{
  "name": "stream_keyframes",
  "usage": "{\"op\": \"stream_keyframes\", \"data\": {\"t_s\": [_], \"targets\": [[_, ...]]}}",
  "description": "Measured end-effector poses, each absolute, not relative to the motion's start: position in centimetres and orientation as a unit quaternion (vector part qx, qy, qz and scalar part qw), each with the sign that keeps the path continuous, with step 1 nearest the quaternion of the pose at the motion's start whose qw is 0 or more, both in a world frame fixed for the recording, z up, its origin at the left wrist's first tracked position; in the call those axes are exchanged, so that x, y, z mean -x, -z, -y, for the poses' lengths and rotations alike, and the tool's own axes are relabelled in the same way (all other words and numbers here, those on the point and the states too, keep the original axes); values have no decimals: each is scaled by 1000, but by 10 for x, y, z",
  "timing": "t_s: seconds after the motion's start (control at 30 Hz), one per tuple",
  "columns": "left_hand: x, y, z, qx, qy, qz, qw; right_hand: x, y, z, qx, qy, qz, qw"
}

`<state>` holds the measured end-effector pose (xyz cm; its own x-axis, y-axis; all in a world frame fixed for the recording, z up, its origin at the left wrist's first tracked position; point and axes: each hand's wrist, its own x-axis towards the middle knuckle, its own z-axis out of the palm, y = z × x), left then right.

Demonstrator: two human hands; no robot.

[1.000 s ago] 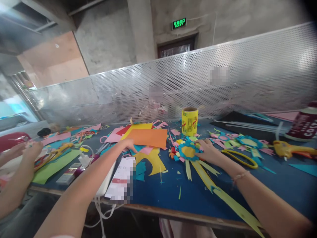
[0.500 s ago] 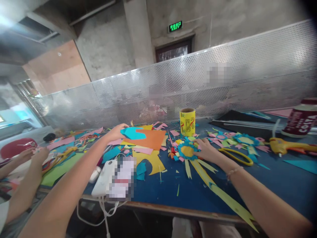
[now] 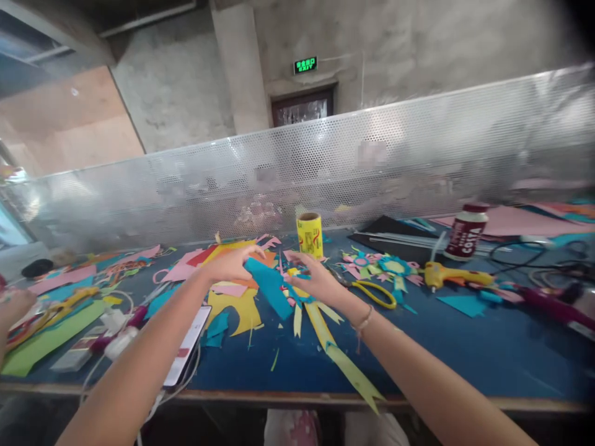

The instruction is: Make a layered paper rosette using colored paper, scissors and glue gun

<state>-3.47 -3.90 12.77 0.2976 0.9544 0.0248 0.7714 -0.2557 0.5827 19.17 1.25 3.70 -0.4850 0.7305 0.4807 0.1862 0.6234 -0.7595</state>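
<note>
My left hand [image 3: 230, 263] pinches the upper end of a blue craft sheet [image 3: 270, 290], paper or felt, which slants down over the table. My right hand [image 3: 320, 282] is above a ribbon-tailed rosette, thumb and fingers apart. That hand and the blue sheet cover most of the rosette's head; its pale yellow tail [image 3: 344, 359] runs toward the table's front edge. Yellow-handled scissors [image 3: 379, 294] lie right of the hand. Below my left hand are a yellow cut-out sheet [image 3: 239, 310] and an orange sheet, partly covered.
A yellow tape roll [image 3: 310, 235] stands behind the rosette. To the right are finished-looking rosettes [image 3: 393, 266], a yellow glue gun [image 3: 458, 275], and a dark red bottle [image 3: 466, 232]. A phone [image 3: 188, 347] and white cables lie by my left forearm. Another person's hand [image 3: 16, 306] shows far left.
My left hand has brought the blue sheet right and down, beside the rosette. My right hand's fingers have come off the rosette's edge and spread toward the sheet. The view has turned right.
</note>
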Motion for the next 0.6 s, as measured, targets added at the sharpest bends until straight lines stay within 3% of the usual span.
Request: {"op": "stream_keyframes", "data": {"t_s": [0.17, 0.4, 0.6], "targets": [[-4, -110, 21, -709, -281, -564, 318, -210, -41, -20, 236, -454, 786, 347], [-32, -59, 4, -544, -517, -489, 444, -224, -15, -36, 260, -499, 715, 416], [-45, -16, 5, -533, -473, -508, 484, -226, -8, -43, 312, -482, 678, 459]]}}
